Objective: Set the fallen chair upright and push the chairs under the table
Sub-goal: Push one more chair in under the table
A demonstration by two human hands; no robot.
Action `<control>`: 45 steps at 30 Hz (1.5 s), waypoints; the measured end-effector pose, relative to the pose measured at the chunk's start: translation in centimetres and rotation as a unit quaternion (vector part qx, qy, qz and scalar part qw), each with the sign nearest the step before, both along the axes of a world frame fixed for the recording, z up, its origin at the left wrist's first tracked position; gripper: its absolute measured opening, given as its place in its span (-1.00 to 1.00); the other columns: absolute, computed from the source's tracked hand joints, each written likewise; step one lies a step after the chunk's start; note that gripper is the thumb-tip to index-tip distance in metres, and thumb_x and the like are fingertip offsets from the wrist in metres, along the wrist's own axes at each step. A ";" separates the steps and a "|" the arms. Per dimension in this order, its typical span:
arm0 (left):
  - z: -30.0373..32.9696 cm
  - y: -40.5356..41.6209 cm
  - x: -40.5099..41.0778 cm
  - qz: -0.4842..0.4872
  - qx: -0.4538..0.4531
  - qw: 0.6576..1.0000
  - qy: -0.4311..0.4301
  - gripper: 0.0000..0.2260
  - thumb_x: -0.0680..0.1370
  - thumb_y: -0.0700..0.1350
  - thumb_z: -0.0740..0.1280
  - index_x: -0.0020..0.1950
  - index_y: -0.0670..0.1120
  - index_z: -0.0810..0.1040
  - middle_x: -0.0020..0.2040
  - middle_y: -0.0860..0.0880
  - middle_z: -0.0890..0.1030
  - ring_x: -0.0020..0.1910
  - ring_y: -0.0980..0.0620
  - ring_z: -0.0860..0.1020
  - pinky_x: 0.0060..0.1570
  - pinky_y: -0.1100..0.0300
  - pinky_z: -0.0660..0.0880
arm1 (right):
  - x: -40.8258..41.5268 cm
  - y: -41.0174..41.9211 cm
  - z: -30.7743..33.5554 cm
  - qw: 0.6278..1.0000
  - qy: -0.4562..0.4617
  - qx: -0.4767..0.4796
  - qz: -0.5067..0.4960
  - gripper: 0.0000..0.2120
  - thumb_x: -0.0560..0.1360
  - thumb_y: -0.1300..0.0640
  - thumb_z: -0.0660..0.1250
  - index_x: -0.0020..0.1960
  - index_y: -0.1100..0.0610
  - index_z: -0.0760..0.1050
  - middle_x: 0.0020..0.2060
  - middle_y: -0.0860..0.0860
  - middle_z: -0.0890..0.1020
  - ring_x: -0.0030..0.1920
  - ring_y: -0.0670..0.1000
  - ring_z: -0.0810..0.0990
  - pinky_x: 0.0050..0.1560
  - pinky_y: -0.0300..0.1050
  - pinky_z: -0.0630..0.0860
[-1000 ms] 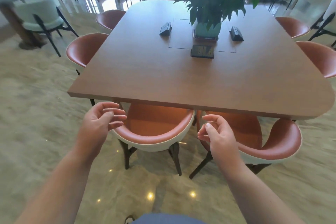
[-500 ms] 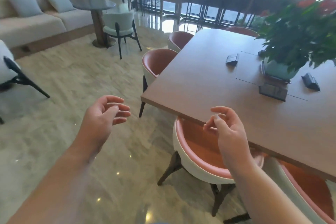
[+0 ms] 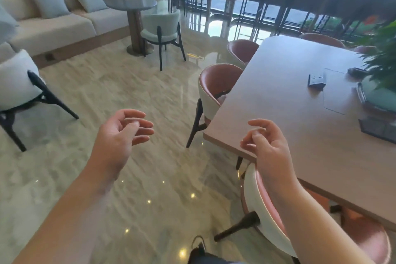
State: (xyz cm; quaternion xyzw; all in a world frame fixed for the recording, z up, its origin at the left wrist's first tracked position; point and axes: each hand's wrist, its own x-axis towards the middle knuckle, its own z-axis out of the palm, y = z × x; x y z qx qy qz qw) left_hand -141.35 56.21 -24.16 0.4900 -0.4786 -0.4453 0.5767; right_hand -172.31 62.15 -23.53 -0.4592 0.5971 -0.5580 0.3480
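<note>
Rounded chair (image 3: 260, 206) tucked, wood table (image 3: 300, 126)

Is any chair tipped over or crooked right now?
No chair lies tipped over in view. The orange chair at the table's side sits turned at an angle, only partly tucked in. The near chair is pushed under the edge. Both the left hand and right hand are empty.

Table (image 3: 285, 118) top: matt wood-look laminate, smooth. Near chair (image 3: 260, 203) and the chair at the table's left side (image 3: 216, 83): glossy white shell, rust leather-like lining, dark matt legs. Floor (image 3: 120, 83): polished marble-look stone, reflective. Far left sofa (image 3: 53, 28): beige cloth, cushions matt. Far armchair (image 3: 160, 25): pale fuzzy fabric. Hands bare.
</note>
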 end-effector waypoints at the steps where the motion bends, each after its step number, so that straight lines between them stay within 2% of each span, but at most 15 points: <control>1: -0.3 -2.0 0.0 -0.002 0.002 1.000 0.003 -0.77 0.55 -0.18 0.22 0.00 0.04 0.65 -0.14 -0.08 0.76 -0.13 -0.10 0.75 -0.15 0.14 0.67 | 0.0 -1.6 -0.3 1.000 0.002 0.000 -0.003 -0.72 0.65 0.18 0.21 0.08 -0.19 0.57 -0.21 -0.05 0.68 -0.11 0.04 0.71 0.06 0.01 0.70; 4: -0.9 -8.7 -0.5 -0.015 0.004 1.000 0.006 -0.77 0.55 -0.19 0.22 0.01 0.03 0.65 -0.14 -0.09 0.76 -0.13 -0.11 0.75 -0.15 0.15 0.66 | -0.1 -7.5 -0.9 1.000 -0.009 -0.004 -0.017 -0.76 0.61 0.13 0.21 0.09 -0.16 0.57 -0.23 -0.07 0.67 -0.13 0.02 0.70 0.03 -0.04 0.71; 8: -0.7 -18.8 -1.6 -0.024 0.007 1.000 0.003 -0.79 0.56 -0.19 0.22 0.07 -0.03 0.62 -0.13 -0.08 0.76 -0.11 -0.10 0.75 -0.14 0.14 0.66 | 0.1 -17.2 -0.9 0.999 -0.019 -0.017 -0.020 -0.74 0.55 0.18 0.19 0.09 -0.08 0.58 -0.31 -0.09 0.65 -0.19 -0.02 0.67 0.01 -0.02 0.69; 12: 0.5 -28.1 -1.5 -0.035 0.014 0.999 -0.014 -0.79 0.55 -0.19 0.22 0.08 -0.07 0.61 -0.13 -0.08 0.76 -0.11 -0.10 0.75 -0.14 0.15 0.66 | 1.1 -26.7 -0.2 1.000 -0.016 -0.003 -0.003 -0.70 0.55 0.18 0.20 0.01 -0.18 0.59 -0.33 -0.08 0.64 -0.21 -0.05 0.66 0.01 0.01 0.69; 15: 1.0 -34.3 -0.3 -0.028 0.014 0.999 -0.007 -0.80 0.55 -0.19 0.22 0.07 -0.07 0.61 -0.14 -0.08 0.75 -0.13 -0.08 0.74 -0.15 0.16 0.66 | 2.0 -33.2 0.1 1.000 -0.020 0.006 -0.002 -0.72 0.61 0.25 0.21 0.05 -0.09 0.59 -0.31 -0.05 0.65 -0.19 -0.01 0.66 0.08 0.16 0.66; 17: 0.8 -38.0 0.8 -0.017 0.015 1.000 0.006 -0.80 0.55 -0.18 0.22 0.06 -0.07 0.61 -0.14 -0.08 0.75 -0.14 -0.07 0.74 -0.16 0.17 0.66 | 3.0 -37.2 0.1 0.999 -0.029 0.015 0.001 -0.78 0.57 0.21 0.21 0.07 -0.01 0.58 -0.31 -0.05 0.65 -0.19 0.00 0.65 0.08 0.21 0.66; 22: -1.0 -47.5 3.0 -0.013 0.029 0.999 0.009 -0.81 0.57 -0.20 0.22 0.07 -0.08 0.60 -0.15 -0.08 0.75 -0.14 -0.08 0.74 -0.15 0.16 0.67 | 5.5 -46.8 -1.0 0.999 -0.034 0.029 0.005 -0.76 0.52 0.14 0.21 0.10 0.01 0.59 -0.29 -0.02 0.66 -0.17 0.00 0.67 0.06 0.12 0.68; 27: -2.6 -60.2 6.4 -0.049 0.039 0.998 -0.003 -0.81 0.55 -0.20 0.23 0.09 -0.10 0.60 -0.14 -0.09 0.75 -0.16 -0.05 0.74 -0.16 0.17 0.67 | 9.0 -58.2 -3.1 0.999 -0.012 0.024 -0.035 -0.74 0.61 0.25 0.20 0.09 -0.04 0.58 -0.28 -0.05 0.68 -0.19 -0.04 0.68 0.01 0.06 0.68; 30: -2.4 -68.8 8.7 -0.073 0.045 0.996 -0.017 -0.79 0.65 -0.32 0.19 0.07 -0.10 0.58 -0.18 -0.05 0.75 -0.18 -0.01 0.73 -0.18 0.18 0.66 | 11.4 -65.3 -3.2 0.997 -0.011 0.033 -0.066 -0.75 0.64 0.28 0.19 0.12 -0.01 0.56 -0.27 -0.08 0.68 -0.19 -0.05 0.68 0.00 -0.02 0.69; 33: -1.3 -76.3 9.2 -0.117 0.051 0.991 -0.032 -0.74 0.67 -0.37 0.16 0.05 -0.11 0.58 -0.20 -0.03 0.75 -0.20 0.01 0.73 -0.21 0.18 0.66 | 13.2 -71.2 -2.5 0.994 -0.025 0.041 -0.098 -0.76 0.66 0.29 0.19 0.14 0.03 0.56 -0.26 -0.10 0.69 -0.18 -0.03 0.68 0.01 0.01 0.69; 38: -0.1 -86.5 7.1 -0.189 0.058 0.979 -0.048 -0.76 0.67 -0.37 0.16 0.08 -0.14 0.58 -0.19 -0.02 0.76 -0.18 -0.04 0.74 -0.15 0.11 0.69 | 14.2 -77.8 -2.2 0.984 -0.040 0.066 -0.163 -0.79 0.67 0.28 0.19 0.17 0.07 0.54 -0.21 0.09 0.66 -0.14 0.08 0.68 0.05 0.08 0.68; 40: -0.3 -90.0 5.5 -0.220 0.065 0.972 -0.051 -0.76 0.67 -0.37 0.16 0.09 -0.15 0.58 -0.17 -0.03 0.76 -0.16 -0.05 0.74 -0.15 0.09 0.69 | 13.4 -79.6 -2.7 0.980 -0.030 0.065 -0.188 -0.79 0.66 0.28 0.19 0.16 0.06 0.55 -0.20 0.15 0.65 -0.13 0.12 0.67 0.01 0.02 0.67; 45: -1.5 -99.1 -0.3 -0.293 0.067 0.952 -0.059 -0.77 0.67 -0.36 0.17 0.12 -0.16 0.59 -0.13 -0.07 0.76 -0.12 -0.09 0.75 -0.17 0.14 0.67 | 9.2 -84.7 -4.8 0.967 0.010 0.057 -0.250 -0.76 0.67 0.21 0.20 0.10 -0.10 0.54 -0.18 -0.05 0.68 -0.09 -0.01 0.67 -0.10 -0.28 0.62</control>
